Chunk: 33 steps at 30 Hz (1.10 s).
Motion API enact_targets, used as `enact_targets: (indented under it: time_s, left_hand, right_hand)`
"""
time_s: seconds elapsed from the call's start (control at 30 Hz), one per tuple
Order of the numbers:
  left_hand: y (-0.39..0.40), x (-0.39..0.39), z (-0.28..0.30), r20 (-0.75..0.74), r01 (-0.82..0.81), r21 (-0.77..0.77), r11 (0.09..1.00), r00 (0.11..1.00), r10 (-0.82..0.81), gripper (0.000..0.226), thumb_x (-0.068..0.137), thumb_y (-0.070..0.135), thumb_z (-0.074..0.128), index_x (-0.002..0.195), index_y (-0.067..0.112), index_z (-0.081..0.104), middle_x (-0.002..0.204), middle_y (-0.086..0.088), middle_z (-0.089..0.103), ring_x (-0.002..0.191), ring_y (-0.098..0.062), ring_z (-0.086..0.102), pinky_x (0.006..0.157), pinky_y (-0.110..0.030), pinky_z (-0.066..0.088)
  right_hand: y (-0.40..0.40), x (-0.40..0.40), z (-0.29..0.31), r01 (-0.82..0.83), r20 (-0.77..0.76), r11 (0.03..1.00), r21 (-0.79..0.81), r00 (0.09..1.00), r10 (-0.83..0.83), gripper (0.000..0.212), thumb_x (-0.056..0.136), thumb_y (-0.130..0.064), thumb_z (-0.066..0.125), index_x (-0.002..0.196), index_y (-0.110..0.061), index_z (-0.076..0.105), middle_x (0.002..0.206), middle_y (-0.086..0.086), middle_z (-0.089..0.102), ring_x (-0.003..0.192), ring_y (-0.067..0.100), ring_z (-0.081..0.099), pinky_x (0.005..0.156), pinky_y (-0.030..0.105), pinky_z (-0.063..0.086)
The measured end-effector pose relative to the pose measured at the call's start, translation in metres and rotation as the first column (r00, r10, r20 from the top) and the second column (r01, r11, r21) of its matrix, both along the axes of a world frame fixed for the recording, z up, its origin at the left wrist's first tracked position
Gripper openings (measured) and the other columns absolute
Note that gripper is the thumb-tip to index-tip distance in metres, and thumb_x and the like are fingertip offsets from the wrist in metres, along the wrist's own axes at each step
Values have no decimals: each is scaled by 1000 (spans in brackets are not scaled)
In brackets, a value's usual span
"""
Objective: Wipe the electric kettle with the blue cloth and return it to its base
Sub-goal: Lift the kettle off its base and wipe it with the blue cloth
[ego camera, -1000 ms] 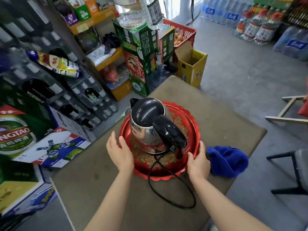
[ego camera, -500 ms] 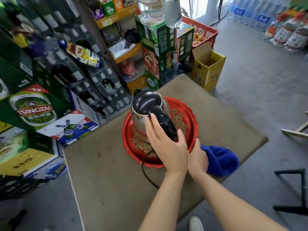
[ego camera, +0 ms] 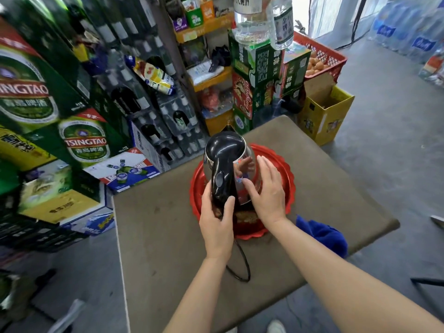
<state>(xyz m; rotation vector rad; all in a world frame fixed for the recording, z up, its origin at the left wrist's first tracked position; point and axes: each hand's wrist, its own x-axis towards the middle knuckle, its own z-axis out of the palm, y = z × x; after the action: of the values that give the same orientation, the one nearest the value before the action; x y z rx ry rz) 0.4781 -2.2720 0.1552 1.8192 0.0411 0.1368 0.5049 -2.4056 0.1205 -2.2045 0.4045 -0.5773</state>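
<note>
A steel electric kettle (ego camera: 242, 162) with a black lid and handle stands over a round red tray (ego camera: 286, 179) on a brown table. My left hand (ego camera: 217, 222) grips the lower part of the black handle. My right hand (ego camera: 269, 191) lies with straight fingers against the kettle's shiny right side. The kettle's base is hidden under the kettle and my hands; its black cord (ego camera: 242, 267) loops toward the table's near edge. The blue cloth (ego camera: 324, 234) lies bunched on the table right of the tray, behind my right forearm.
The brown table (ego camera: 168, 236) has its left edge next to stacked beer cartons (ego camera: 81, 140) and bottle crates. Green boxes (ego camera: 254, 87), a yellow carton (ego camera: 324, 111) and a red crate of eggs (ego camera: 319, 58) stand beyond the far edge. Grey floor lies to the right.
My left hand went from the tray rim to the kettle handle and now grips it. My right hand left the tray's edge and moved up against the kettle's side. The kettle has turned.
</note>
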Motion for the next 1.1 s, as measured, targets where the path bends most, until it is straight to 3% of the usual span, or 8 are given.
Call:
enact_targets:
  time_s: [0.2,0.4,0.63,0.77,0.9,1.0,1.07,1.1]
  left_hand:
    - [-12,23,24,66,-112,-147,983,990,123,43,98,15,62,139,17,51,135,5,60,124,-4,56,107,-25,45]
    - [-13,49,60,98,-139,-258,956,981,169,45,90,16,73,134,19,62,124,19,65,114,5,61,101,-21,49]
    - [-5,46,94,104,-13,-383,924,993,57,37,86,28,77,123,31,69,119,-25,67,96,-60,57,89,-68,49]
    - [4,40,119,91,16,-396,918,996,22,34,89,26,76,122,30,70,105,-16,69,69,-26,52,62,-44,53]
    - [25,37,145,88,52,-450,892,996,-14,33,91,17,72,123,24,70,84,-6,61,49,-14,41,44,-23,40]
    - [42,39,158,114,53,-452,891,993,-1,32,91,16,71,122,23,70,82,-5,63,50,-11,47,46,-22,43]
    - [52,40,163,122,48,-441,896,993,7,30,91,16,71,119,26,71,87,-7,64,52,-12,49,48,-22,45]
    - [56,39,165,127,47,-428,903,992,8,29,92,16,71,118,28,71,87,-8,63,52,-13,48,47,-23,45]
  right_hand:
    - [5,4,5,-19,38,998,54,999,17,62,92,-33,66,146,-13,42,146,8,49,137,22,42,114,40,37]
    - [6,5,27,-12,79,999,31,997,10,60,91,-36,63,144,-14,45,144,6,51,136,20,43,114,39,37]
    - [12,-15,66,30,133,999,-15,991,-27,59,94,-43,57,144,-14,46,145,7,51,135,21,43,113,40,37]
    - [-3,-39,80,-22,146,998,-57,989,30,53,97,-43,49,141,-14,51,141,5,54,132,18,45,110,32,36]
    - [-47,-114,6,77,-215,972,-224,968,-126,57,90,-45,54,137,-12,57,139,8,59,134,26,46,112,39,32]
    - [-68,-162,-63,-219,-614,859,-463,778,-132,84,59,-55,81,135,-23,61,137,-2,62,137,35,45,116,51,6]
    - [-80,-170,-92,-227,-620,864,-449,776,-118,79,33,-39,96,108,-21,77,110,1,76,120,30,58,107,56,28]
    - [-79,-171,-92,-169,-582,896,-411,805,-115,57,45,-32,92,99,-17,79,102,8,78,116,29,57,97,58,41]
